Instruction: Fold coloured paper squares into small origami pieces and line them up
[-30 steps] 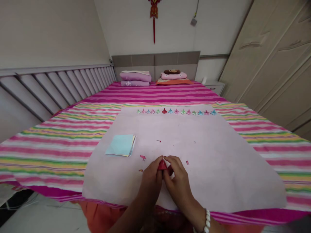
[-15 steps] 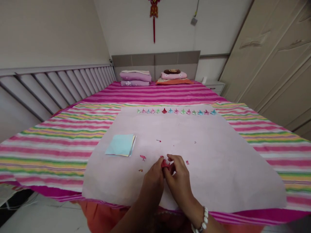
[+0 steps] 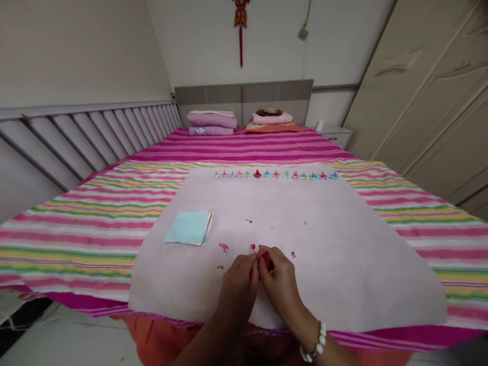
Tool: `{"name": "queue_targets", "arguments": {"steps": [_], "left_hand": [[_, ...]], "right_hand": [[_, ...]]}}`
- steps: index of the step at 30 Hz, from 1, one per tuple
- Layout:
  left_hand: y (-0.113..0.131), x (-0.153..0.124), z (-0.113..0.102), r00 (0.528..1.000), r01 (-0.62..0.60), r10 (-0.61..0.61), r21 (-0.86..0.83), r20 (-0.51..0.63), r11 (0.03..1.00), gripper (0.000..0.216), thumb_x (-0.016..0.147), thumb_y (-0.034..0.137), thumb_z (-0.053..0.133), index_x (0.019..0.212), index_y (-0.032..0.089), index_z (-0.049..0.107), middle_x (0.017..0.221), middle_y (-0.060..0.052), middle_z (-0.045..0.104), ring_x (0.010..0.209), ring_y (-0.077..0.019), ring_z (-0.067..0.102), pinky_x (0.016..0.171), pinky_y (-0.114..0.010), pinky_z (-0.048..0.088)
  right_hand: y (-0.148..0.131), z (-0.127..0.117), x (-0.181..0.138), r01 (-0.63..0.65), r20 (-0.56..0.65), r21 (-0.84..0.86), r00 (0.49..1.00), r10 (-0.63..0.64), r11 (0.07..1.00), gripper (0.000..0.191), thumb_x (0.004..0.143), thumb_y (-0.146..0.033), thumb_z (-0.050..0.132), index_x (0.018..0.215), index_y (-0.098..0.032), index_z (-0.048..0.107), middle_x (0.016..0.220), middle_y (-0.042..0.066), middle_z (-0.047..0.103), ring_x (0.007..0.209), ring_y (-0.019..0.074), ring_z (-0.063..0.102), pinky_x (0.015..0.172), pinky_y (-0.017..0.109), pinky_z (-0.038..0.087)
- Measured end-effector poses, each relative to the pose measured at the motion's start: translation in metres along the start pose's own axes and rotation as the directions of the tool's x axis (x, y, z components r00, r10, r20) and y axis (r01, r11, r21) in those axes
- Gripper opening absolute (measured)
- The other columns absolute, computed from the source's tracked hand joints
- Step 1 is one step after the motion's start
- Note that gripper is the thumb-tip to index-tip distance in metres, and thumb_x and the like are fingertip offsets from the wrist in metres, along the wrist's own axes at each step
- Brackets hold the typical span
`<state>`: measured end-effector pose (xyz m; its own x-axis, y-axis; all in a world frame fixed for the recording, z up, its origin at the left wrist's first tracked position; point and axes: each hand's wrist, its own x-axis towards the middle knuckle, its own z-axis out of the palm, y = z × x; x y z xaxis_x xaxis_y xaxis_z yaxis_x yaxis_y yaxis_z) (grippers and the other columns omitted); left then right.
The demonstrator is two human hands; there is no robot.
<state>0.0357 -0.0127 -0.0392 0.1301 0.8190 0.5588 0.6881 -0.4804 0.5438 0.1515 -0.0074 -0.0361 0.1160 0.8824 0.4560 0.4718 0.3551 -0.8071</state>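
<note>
My left hand [image 3: 239,277] and my right hand [image 3: 279,279] meet over the near part of a pale pink sheet [image 3: 343,264] spread on the bed. Both pinch a small red folded paper piece [image 3: 264,257] between their fingertips. A white bead bracelet [image 3: 318,343] circles my right wrist. Tiny red paper scraps [image 3: 223,247] lie on the sheet just beyond my hands. A stack of square papers [image 3: 189,227], light blue on top, rests to the left. A row of several small folded paper shapes [image 3: 275,175] in pink, green, blue and red lines the sheet's far edge.
The bed carries a striped pink, green and yellow cover [image 3: 76,229]. Folded bedding [image 3: 211,122] and pillows [image 3: 271,121] sit at the headboard. A slatted rail [image 3: 95,137] runs along the left; wardrobe doors [image 3: 430,101] stand on the right. A red ornament [image 3: 240,25] hangs on the wall.
My hands have shifted slightly nearer and turned the red paper piece between the fingers; it now sits more hidden under my right fingertips. A red scrap now lies just beyond them.
</note>
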Motion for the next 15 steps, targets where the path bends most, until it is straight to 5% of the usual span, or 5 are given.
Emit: {"name": "queue_targets", "arguments": {"steps": [8, 15], "left_hand": [[0.0035, -0.0057, 0.0045, 0.999, -0.032, 0.033, 0.033, -0.023, 0.999, 0.025, 0.083, 0.006, 0.045, 0.100, 0.016, 0.061, 0.087, -0.009, 0.068, 0.077, -0.0176, 0.066, 0.066, -0.027, 0.055], [0.0036, 0.0032, -0.0024, 0.993, 0.120, -0.120, -0.213, 0.016, 0.970, 0.029, 0.081, 0.009, 0.044, 0.099, 0.016, 0.066, 0.093, -0.009, 0.065, 0.078, -0.0157, 0.065, 0.063, -0.025, 0.056]], "right_hand": [[0.0004, -0.0020, 0.0010, -0.077, -0.019, 0.102, 0.997, 0.079, 0.992, 0.026, 0.071, -0.008, 0.050, 0.085, -0.019, 0.069, 0.079, 0.005, 0.072, 0.072, 0.0205, 0.067, 0.064, 0.031, 0.054], [0.0016, -0.0025, -0.0012, -0.038, -0.014, 0.131, 0.999, 0.041, 0.991, 0.033, 0.071, -0.006, 0.048, 0.095, -0.019, 0.067, 0.099, 0.009, 0.068, 0.087, 0.0215, 0.065, 0.071, 0.033, 0.054]]}}
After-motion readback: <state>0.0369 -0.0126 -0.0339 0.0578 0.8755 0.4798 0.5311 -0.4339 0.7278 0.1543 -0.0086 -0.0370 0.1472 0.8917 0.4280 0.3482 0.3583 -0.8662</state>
